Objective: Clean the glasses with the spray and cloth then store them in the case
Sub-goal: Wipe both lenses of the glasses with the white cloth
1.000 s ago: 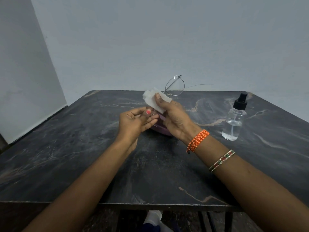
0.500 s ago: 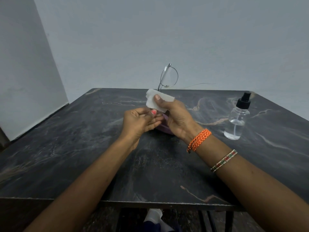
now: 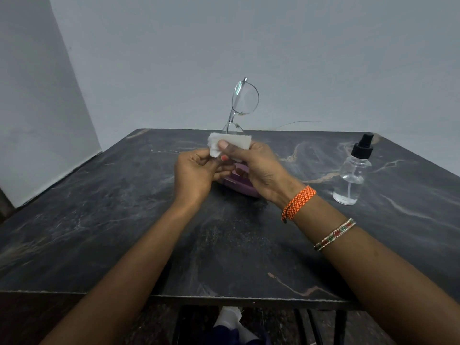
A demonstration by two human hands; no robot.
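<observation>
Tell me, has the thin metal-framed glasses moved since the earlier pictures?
Yes. The thin metal-framed glasses swung upright, their free lens rising higher above the dark marble table's far edge.

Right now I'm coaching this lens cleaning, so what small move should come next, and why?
Probably rub the cloth over the lower lens. The right hand pinches the white cloth around that lens of the glasses, while the upper lens stands bare above. The left hand steadies from beside it. The purple case waits on the table beneath the hands, so storing seems premature.

Orange wristband (image 3: 298,202), beaded bangle (image 3: 334,234)
</observation>
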